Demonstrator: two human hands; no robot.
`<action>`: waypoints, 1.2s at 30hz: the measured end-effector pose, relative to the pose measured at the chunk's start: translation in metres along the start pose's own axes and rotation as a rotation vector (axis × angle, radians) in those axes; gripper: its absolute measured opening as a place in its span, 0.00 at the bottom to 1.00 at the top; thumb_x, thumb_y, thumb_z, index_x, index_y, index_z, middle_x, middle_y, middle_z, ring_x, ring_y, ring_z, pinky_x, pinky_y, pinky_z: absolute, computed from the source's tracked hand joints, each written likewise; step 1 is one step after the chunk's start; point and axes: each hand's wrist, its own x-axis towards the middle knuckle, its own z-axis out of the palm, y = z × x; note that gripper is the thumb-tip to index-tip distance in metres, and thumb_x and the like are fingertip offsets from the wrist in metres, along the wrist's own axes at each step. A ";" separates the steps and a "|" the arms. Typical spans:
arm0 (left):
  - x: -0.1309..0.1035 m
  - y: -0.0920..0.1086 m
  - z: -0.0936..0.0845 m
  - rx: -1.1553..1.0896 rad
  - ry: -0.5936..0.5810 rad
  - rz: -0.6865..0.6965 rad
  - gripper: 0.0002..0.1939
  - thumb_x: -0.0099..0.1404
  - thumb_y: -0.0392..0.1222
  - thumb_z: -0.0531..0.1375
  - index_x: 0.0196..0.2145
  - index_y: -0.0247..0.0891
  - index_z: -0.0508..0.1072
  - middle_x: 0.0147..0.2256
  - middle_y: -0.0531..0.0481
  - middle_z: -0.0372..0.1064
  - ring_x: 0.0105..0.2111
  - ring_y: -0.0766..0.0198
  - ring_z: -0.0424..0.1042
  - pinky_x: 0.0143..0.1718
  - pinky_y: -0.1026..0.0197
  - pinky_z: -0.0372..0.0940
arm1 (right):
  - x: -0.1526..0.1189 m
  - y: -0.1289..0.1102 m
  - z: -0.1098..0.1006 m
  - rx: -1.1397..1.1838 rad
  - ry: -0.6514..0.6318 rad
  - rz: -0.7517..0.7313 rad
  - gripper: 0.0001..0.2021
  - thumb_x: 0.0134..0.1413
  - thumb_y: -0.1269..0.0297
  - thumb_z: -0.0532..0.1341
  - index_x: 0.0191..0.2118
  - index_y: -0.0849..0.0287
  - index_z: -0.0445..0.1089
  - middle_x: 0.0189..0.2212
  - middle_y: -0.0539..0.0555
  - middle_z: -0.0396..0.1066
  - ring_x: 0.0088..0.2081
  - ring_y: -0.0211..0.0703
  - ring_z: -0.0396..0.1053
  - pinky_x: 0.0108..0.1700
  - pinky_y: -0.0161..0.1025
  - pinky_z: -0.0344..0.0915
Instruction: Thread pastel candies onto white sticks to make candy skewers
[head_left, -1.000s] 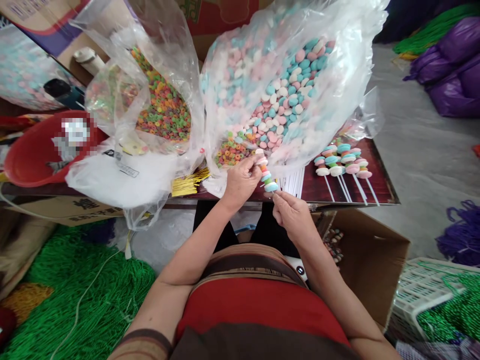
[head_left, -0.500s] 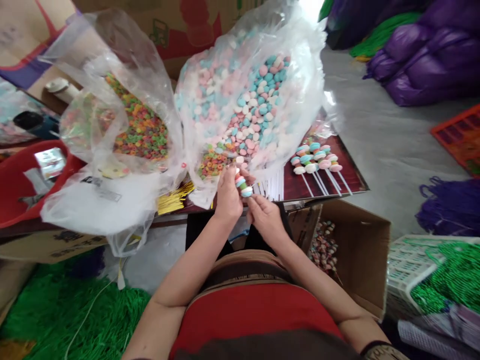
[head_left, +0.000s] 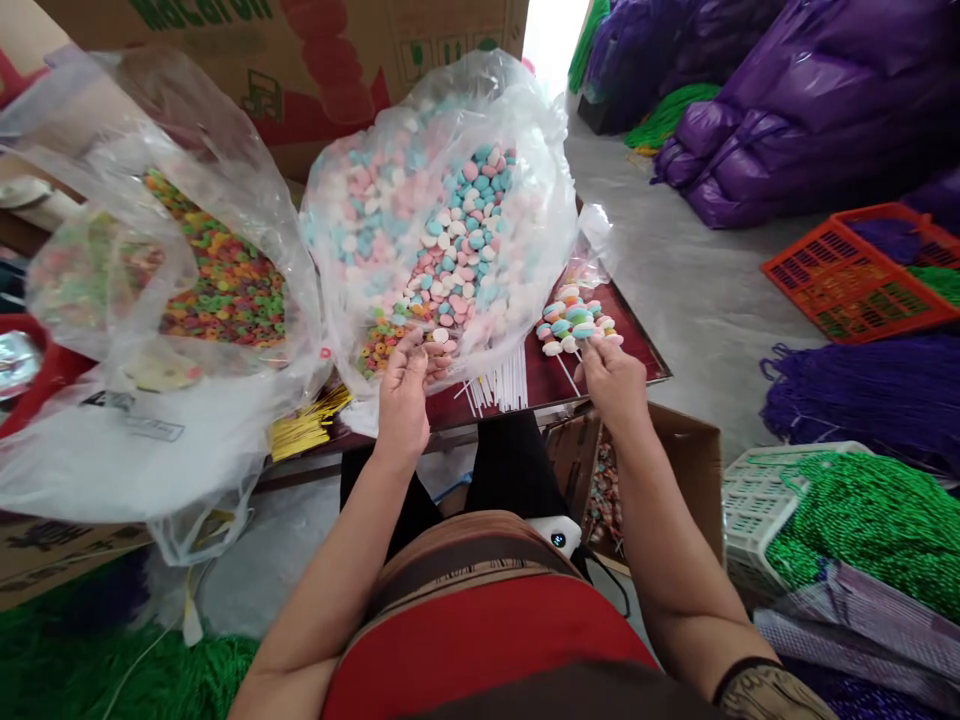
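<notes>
In front of me, the large clear bag point(head_left: 341, 200) holds pink, blue and white candies point(head_left: 457, 250), with small ring candies point(head_left: 379, 340) at its near opening. The other clear bag point(head_left: 247, 130), to its left, holds colourful ring candies. At the left edge, the red basin point(head_left: 56, 375) has something silvery in it. Below the worktop point(head_left: 626, 325) on my right, the cardboard box point(head_left: 694, 455) has candy pieces point(head_left: 604, 490) inside; beyond it, the white basket point(head_left: 756, 525) is heaped with green cords point(head_left: 877, 510).

My right hand point(head_left: 592, 352) is clamped on the lower end of a candy skewer point(head_left: 582, 322), among the finished skewers point(head_left: 553, 330) on the worktop. My left hand point(head_left: 429, 352) is loosely curled by the large bag's opening, beside a white candy point(head_left: 440, 336); whether its fingertips meet or pinch anything, I can't tell.
</notes>
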 end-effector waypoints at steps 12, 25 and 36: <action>-0.013 -0.012 -0.025 0.932 -0.216 0.233 0.10 0.71 0.39 0.58 0.43 0.40 0.80 0.41 0.46 0.81 0.42 0.58 0.79 0.47 0.58 0.71 | -0.037 -0.022 0.023 -0.041 -0.046 -0.370 0.14 0.67 0.63 0.57 0.47 0.57 0.81 0.44 0.62 0.82 0.48 0.53 0.78 0.55 0.49 0.72; -0.010 -0.016 -0.006 1.585 -0.396 0.144 0.14 0.71 0.32 0.52 0.46 0.31 0.77 0.46 0.33 0.78 0.44 0.47 0.80 0.38 0.54 0.68 | -0.051 -0.030 0.071 0.039 -0.258 -0.270 0.13 0.64 0.63 0.59 0.41 0.55 0.83 0.39 0.60 0.83 0.43 0.52 0.80 0.49 0.45 0.72; -0.053 0.015 -0.056 1.101 -0.493 0.190 0.06 0.62 0.32 0.58 0.30 0.40 0.73 0.29 0.52 0.75 0.28 0.66 0.70 0.32 0.64 0.61 | -0.077 -0.061 0.062 0.801 -0.560 0.235 0.19 0.51 0.51 0.71 0.46 0.57 0.82 0.32 0.52 0.79 0.27 0.36 0.69 0.29 0.35 0.66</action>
